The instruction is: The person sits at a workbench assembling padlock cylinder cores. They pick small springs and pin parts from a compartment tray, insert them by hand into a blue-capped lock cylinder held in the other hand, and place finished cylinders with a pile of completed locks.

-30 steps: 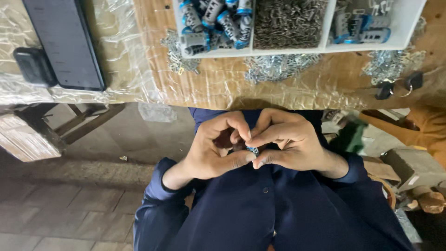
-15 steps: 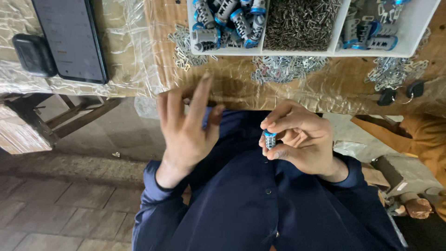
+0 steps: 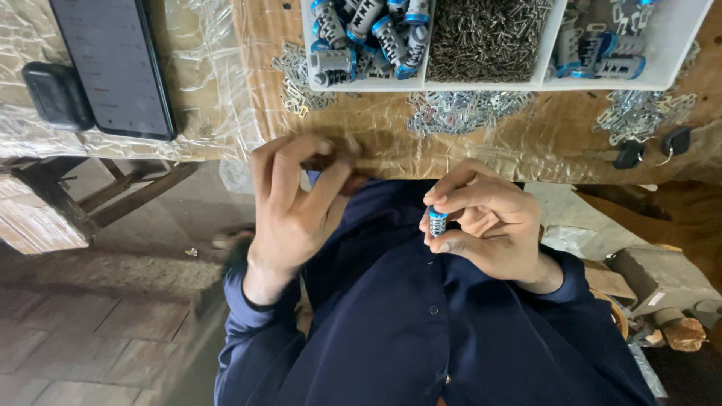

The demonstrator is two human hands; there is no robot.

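My right hand (image 3: 481,225) holds a small grey cylinder with a blue cap (image 3: 437,222) between thumb and fingers, in front of my dark blue shirt. My left hand (image 3: 293,199) is raised with its fingers apart near the front edge of the wooden table (image 3: 376,143); it is blurred and I see nothing in it. Beyond it stands a white divided tray (image 3: 425,79): more grey-and-blue cylinders (image 3: 361,30) in its left compartment, small dark screws (image 3: 485,34) in the middle, further grey and blue parts (image 3: 602,45) on the right.
Piles of small flat metal plates (image 3: 459,113) lie on the table in front of the tray. A black phone (image 3: 113,64) and a small black case (image 3: 56,94) rest on clear plastic at the left. Keys (image 3: 647,150) lie at the right. Cardboard boxes (image 3: 654,278) sit below at the right.
My hands were pressed together around the small part; they have separated. The right keeps the cylinder, and the left has moved up toward the table edge with its fingers spread.
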